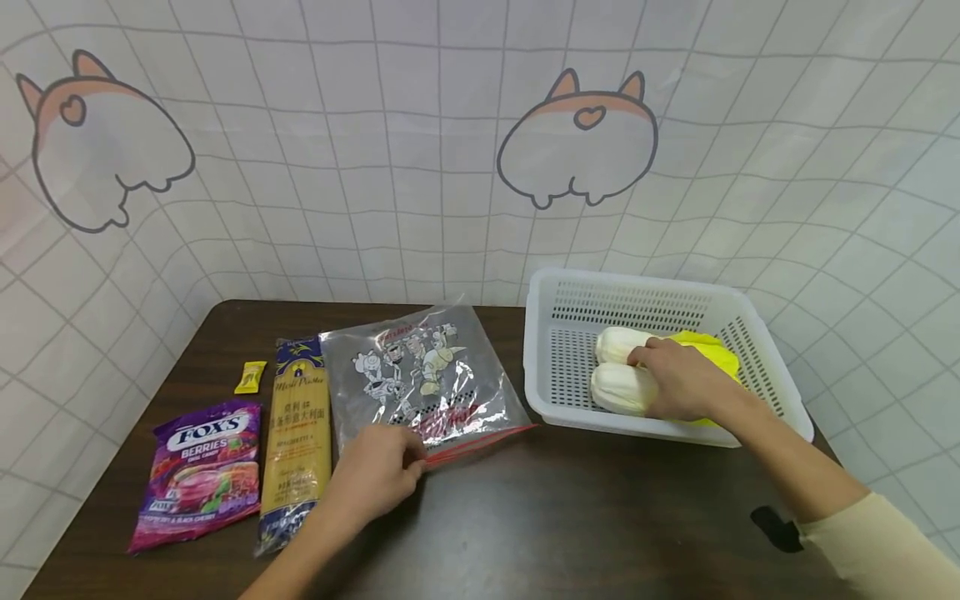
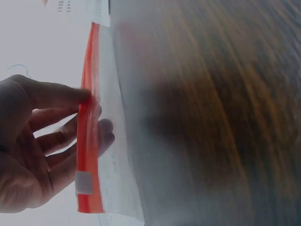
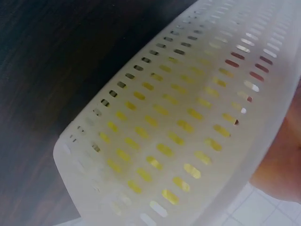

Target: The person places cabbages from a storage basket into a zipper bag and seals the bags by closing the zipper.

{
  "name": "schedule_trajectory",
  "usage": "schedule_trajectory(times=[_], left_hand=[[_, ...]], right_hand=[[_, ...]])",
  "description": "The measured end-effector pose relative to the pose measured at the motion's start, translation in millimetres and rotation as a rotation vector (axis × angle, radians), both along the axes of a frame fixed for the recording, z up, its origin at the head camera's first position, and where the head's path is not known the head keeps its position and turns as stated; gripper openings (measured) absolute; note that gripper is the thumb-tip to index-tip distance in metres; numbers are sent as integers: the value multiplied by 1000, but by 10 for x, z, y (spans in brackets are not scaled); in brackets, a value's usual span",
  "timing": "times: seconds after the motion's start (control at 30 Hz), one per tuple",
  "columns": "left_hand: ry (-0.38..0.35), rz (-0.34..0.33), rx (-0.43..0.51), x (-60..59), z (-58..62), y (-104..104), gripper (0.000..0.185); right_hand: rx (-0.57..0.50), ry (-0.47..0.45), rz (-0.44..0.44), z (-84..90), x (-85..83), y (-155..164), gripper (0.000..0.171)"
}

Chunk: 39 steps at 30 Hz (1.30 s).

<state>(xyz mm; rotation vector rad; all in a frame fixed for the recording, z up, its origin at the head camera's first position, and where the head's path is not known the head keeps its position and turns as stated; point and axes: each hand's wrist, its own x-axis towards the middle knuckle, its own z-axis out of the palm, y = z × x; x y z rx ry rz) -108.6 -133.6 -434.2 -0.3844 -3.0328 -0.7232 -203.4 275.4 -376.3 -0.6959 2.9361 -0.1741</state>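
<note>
My left hand pinches the red zip edge of a clear printed zip bag, with the thumb on one side and fingers on the other. A white slider sits near one end of that edge. The bag lies flat on the table. Inside a white plastic basket rest two pale cabbages with yellow leaves, the farther cabbage beside the nearer cabbage. My right hand reaches over the basket rim and grips the nearer one. In the right wrist view, the slotted basket wall hides most of this hand.
Left of the bag lies a long spaghetti pack. Beyond it are a purple candy bag and a small yellow packet. A black object sits by the right forearm. A patterned curtain hangs behind the dark table.
</note>
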Motion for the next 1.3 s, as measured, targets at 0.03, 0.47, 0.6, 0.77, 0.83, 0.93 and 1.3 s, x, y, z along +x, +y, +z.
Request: schedule_trajectory(times=[0.03,0.47,0.6,0.77,0.83,0.93,1.3], left_hand=[[-5,12,4,-1,5,-5,10],[-147,84,147,-1,120,-90,22],[-209,60,269,-28,127,-124,12],[-255,103,352,-48,155,-138,13],[-271,129,366,-51,169,-140,16],[-296,167,385,-65,181,-146,15],[-388,344,556,-109,196,-191,19]], right_hand=[[-5,-3,-6,12,0,9,60],[-130,-11,-14,187,11,79,70],[-156,-13,-29,181,17,116,72],[-177,-3,-28,192,29,151,74],[-184,-9,-30,199,40,156,73],[-192,-11,-32,208,56,155,72],[-210,16,-37,231,93,149,71]])
